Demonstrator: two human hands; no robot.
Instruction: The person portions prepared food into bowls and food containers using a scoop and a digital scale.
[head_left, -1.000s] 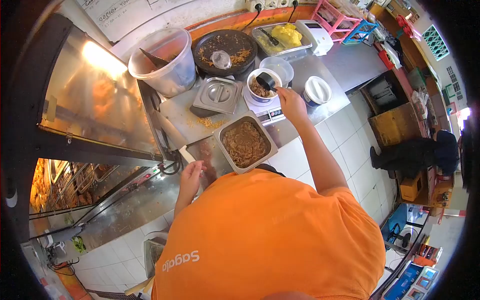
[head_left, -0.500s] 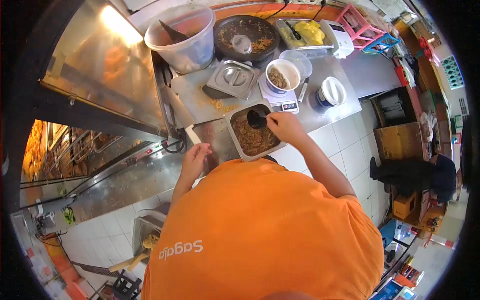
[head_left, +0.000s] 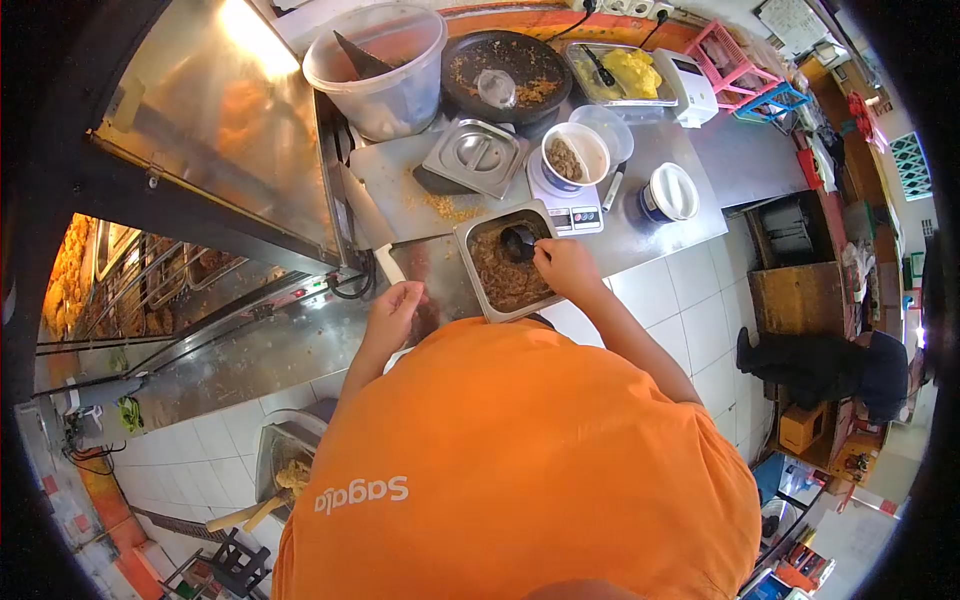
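1. Nearby, the left hand (head_left: 396,308) is loosely curled beside the white handle of the knife (head_left: 368,218); whether its fingers pinch anything, I cannot tell.
2. Just right of it, the pan (head_left: 466,243) holds brown food (head_left: 505,278); the right hand (head_left: 566,268) grips the black scoop (head_left: 518,243), its bowl down in that food.
3. Beyond the pan, the steel lid (head_left: 477,152) lies left of the scale (head_left: 578,218), which bears an open, partly filled tub (head_left: 590,147).
4. Farther back, the big bucket (head_left: 400,95) stands left of the dark mortar (head_left: 520,108).
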